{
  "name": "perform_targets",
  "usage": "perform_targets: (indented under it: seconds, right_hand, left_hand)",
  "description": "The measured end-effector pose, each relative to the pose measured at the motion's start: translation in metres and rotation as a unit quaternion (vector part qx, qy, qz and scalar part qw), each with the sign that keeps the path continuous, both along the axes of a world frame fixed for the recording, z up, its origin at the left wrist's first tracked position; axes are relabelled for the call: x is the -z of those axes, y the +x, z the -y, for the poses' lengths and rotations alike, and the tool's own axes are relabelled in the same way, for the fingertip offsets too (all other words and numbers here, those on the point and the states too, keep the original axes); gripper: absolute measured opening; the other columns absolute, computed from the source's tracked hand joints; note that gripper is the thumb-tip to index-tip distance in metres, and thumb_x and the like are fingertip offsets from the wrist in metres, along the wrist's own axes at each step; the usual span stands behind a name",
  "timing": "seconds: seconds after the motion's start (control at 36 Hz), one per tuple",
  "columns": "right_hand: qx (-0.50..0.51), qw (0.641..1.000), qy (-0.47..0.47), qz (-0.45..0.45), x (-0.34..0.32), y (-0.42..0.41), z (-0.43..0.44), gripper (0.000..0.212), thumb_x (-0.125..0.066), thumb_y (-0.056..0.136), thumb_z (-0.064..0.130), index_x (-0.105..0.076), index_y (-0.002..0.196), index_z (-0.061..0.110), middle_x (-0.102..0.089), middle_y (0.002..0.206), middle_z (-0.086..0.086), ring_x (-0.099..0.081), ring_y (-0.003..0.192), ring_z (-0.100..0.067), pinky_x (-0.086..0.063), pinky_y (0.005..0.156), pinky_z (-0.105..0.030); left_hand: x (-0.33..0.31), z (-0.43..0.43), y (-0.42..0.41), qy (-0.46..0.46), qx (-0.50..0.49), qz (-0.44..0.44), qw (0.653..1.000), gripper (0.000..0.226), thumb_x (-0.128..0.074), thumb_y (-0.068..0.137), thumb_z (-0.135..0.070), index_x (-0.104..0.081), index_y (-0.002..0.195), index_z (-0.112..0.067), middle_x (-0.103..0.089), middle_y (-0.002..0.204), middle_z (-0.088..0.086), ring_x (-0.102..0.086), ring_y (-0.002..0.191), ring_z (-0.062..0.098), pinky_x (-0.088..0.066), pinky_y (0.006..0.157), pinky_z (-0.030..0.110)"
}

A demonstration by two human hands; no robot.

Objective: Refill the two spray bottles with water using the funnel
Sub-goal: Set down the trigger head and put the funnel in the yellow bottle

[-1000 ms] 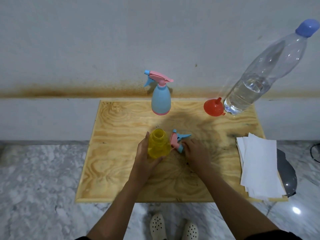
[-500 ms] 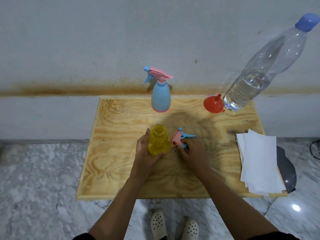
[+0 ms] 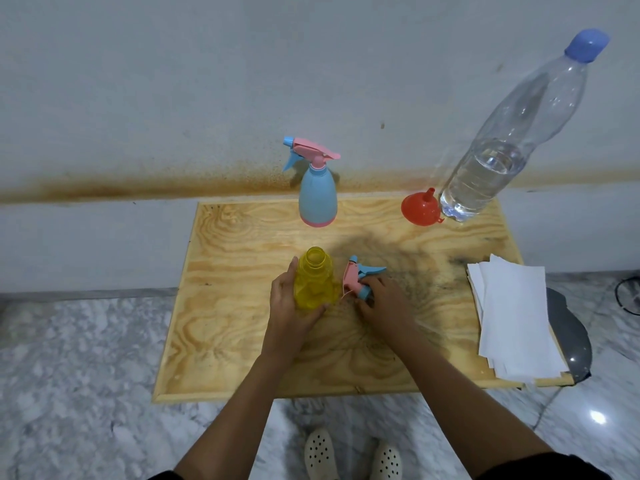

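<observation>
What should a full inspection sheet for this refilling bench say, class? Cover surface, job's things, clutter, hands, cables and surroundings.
Surface: plywood board, dark smudges right of centre.
Job's things: yellow spray bottle upright, neck open; trigger spray head lying beside it; blue spray bottle at the back, head on; red funnel, spout up, beside the capped, part-filled water bottle.
Clutter: stack of white paper at the board's right edge, over a grey object.
Hands: left hand grips the yellow spray bottle; right hand pinches the trigger spray head.
Cables: dark loop at far right, possibly a cable.
Surroundings: marbled floor, stained wall, white shoes.
</observation>
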State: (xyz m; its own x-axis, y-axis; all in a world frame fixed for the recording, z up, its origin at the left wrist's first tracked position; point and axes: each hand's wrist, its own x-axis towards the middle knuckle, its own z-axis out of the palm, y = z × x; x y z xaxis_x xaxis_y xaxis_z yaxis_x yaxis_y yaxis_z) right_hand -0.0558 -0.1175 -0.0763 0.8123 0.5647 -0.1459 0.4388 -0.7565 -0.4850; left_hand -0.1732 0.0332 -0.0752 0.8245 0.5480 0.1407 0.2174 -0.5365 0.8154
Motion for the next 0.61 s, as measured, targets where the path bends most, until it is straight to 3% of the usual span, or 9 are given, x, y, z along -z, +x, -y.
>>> perform_targets:
  seconds: [0.08,0.14,0.19,0.25,0.31,0.5,0.61]
  right_hand:
    - [0.002,1.000,0.002,0.001,0.000,-0.001,0.000,0.043,-0.059,0.087,0.026,-0.052,0.128,0.015,-0.053,0.126,-0.006,-0.051,0.111,-0.021,-0.045,0.087,-0.032]
    - [0.005,1.000,-0.003,0.002,0.000,-0.001,0.000,0.043,-0.058,0.088,0.026,-0.051,0.128,0.015,-0.052,0.127,-0.006,-0.050,0.112,-0.021,-0.046,0.088,-0.033]
    - [0.014,1.000,-0.008,0.003,-0.001,-0.001,0.001,0.042,-0.056,0.088,0.027,-0.050,0.128,0.014,-0.051,0.127,-0.006,-0.049,0.113,-0.022,-0.047,0.088,-0.034]
    - [0.022,1.000,-0.013,0.003,-0.001,-0.001,0.002,0.042,-0.055,0.089,0.027,-0.050,0.128,0.014,-0.051,0.127,-0.006,-0.048,0.114,-0.022,-0.047,0.087,-0.034]
    - [0.024,1.000,-0.018,0.003,-0.001,0.000,0.003,0.042,-0.055,0.089,0.028,-0.050,0.129,0.015,-0.051,0.127,-0.006,-0.047,0.115,-0.022,-0.046,0.086,-0.034]
    - [0.019,1.000,0.002,-0.015,-0.001,0.003,0.005,0.044,-0.057,0.089,0.031,-0.050,0.129,0.015,-0.052,0.127,-0.006,-0.049,0.112,-0.021,-0.043,0.087,-0.031]
    - [0.035,0.997,0.058,-0.025,-0.005,0.008,0.012,0.037,-0.055,0.090,0.035,-0.057,0.121,0.015,-0.057,0.118,-0.006,-0.054,0.105,-0.021,-0.046,0.084,-0.032]
  left_hand:
    - [0.003,0.000,0.000,0.001,-0.001,0.000,1.000,0.094,-0.078,0.076,-0.031,-0.012,0.142,-0.042,-0.039,0.131,0.001,-0.019,0.114,-0.028,-0.026,0.088,-0.001]
    - [0.003,0.000,0.001,-0.006,-0.005,0.000,1.000,0.094,-0.078,0.077,-0.031,-0.011,0.140,-0.049,-0.037,0.130,-0.004,-0.021,0.114,-0.027,-0.024,0.087,-0.005]
    - [0.002,0.000,0.002,-0.021,-0.009,-0.001,1.000,0.094,-0.077,0.077,-0.033,-0.009,0.138,-0.057,-0.037,0.132,-0.004,-0.026,0.113,-0.022,-0.026,0.091,0.002]
    - [-0.001,0.000,0.003,-0.033,-0.012,-0.005,0.999,0.094,-0.076,0.078,-0.033,-0.008,0.135,-0.063,-0.037,0.137,-0.001,-0.031,0.119,-0.007,-0.031,0.097,0.020]
    - [-0.003,-0.001,0.004,-0.036,-0.010,-0.009,0.999,0.094,-0.076,0.078,-0.033,-0.007,0.134,-0.066,-0.036,0.139,-0.001,-0.032,0.123,0.003,-0.032,0.098,0.027]
    - [-0.003,0.001,0.006,-0.048,-0.010,-0.015,0.999,0.094,-0.074,0.079,-0.036,-0.004,0.132,-0.070,-0.035,0.141,-0.003,-0.030,0.117,-0.007,-0.030,0.094,0.020]
    - [-0.002,0.002,0.008,-0.065,-0.012,-0.023,0.998,0.094,-0.073,0.080,-0.038,-0.002,0.132,-0.069,-0.032,0.145,-0.002,-0.031,0.125,0.001,-0.031,0.099,0.025]
